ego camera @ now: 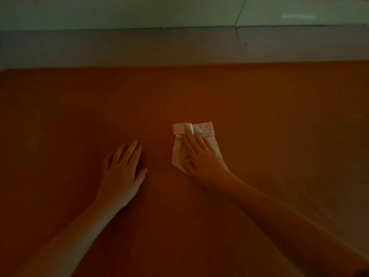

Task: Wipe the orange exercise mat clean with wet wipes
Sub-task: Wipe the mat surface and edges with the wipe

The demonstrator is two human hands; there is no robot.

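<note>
The orange exercise mat (pixel 79 108) fills most of the dim head view, lying flat on the floor. A folded white wet wipe (pixel 179 150) lies on the mat just right of the middle. My right hand (pixel 201 156) lies flat on top of the wipe, fingers together and pointing away from me, pressing it onto the mat. My left hand (pixel 121 172) rests palm down on the bare mat to the left of the wipe, fingers slightly apart, holding nothing.
Beyond the mat's far edge runs a strip of grey tiled floor (pixel 139 47), then a pale wall base or step (pixel 139 13) along the top. The lighting is very dim.
</note>
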